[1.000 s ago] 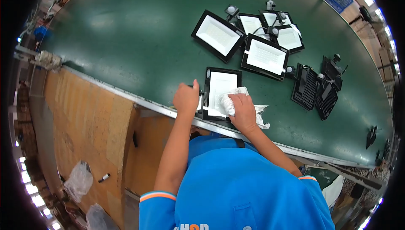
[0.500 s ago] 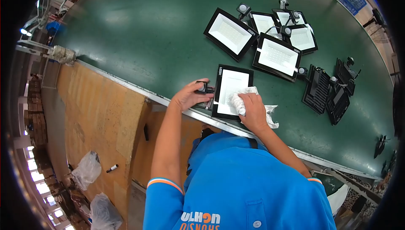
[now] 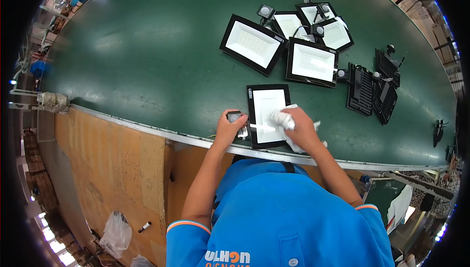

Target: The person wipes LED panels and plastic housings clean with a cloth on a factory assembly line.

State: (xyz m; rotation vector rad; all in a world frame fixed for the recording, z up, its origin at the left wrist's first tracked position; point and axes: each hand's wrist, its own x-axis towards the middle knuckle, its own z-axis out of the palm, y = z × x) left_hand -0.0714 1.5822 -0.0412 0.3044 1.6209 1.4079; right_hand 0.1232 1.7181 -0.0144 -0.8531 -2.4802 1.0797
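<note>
Nearest the camera is the person's blue shirt (image 3: pixel 274 208). Both forearms reach forward over the metal rail (image 3: pixel 147 126) that edges the green worktop (image 3: pixel 147 56). Cardboard (image 3: pixel 112 159) lies below the rail, to the left.

Left hand (image 3: pixel 231 129): the grip is closed around a small black sensor (image 3: pixel 235 116), just beside the left side of the floodlight (image 3: pixel 267 103). Whether the sensor is joined to the lamp cannot be told.

Right hand (image 3: pixel 304 131): the grip is clamped on a bunched white cloth (image 3: pixel 283 119), which is pressed onto the lamp's white face, on its right half.

The floodlight lies flat and face up at the near edge of the worktop, between the two hands. Its long axis runs away from the person, nearly square to the rail. It lies to the right of the left grip, and to the left of and slightly ahead of the right grip. The right hand bears on the face through the cloth. The left hand stands at the side only, so the right is the nearer to the face.

Farther off, well apart from both hands, is a cluster of more floodlights (image 3: pixel 252 43), face up, some overlapping. To their right are face-down lamps (image 3: pixel 361 88) showing ribbed black backs.
</note>
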